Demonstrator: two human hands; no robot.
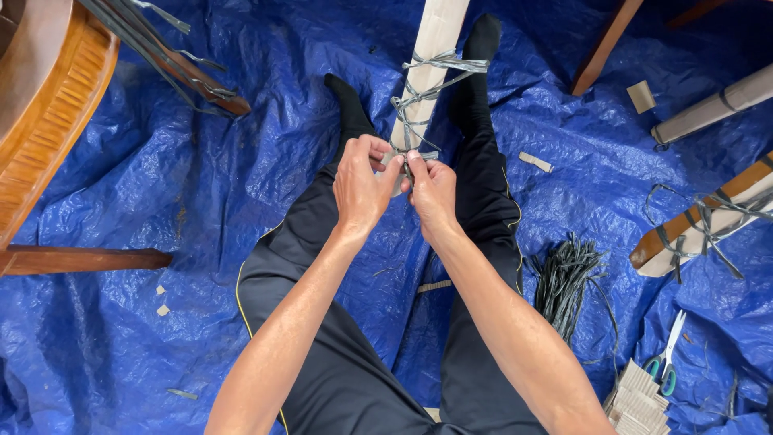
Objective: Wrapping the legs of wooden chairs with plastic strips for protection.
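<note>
A long wooden piece wrapped in pale cardboard (435, 40) lies between my outstretched legs on a blue tarp. Grey plastic strap (427, 84) is wound around it in several crossing turns. My left hand (362, 185) and my right hand (432, 189) meet at the near end of the wrapped piece. Both pinch the strap ends between fingers and thumbs, right at a knot.
A blue tarp (161, 185) covers the floor. A round wooden table top (48, 121) sits at left. A bundle of grey straps (564, 278) lies at right, with green-handled scissors (664, 362), cardboard pieces (640, 403) and other wrapped wooden parts (708, 221).
</note>
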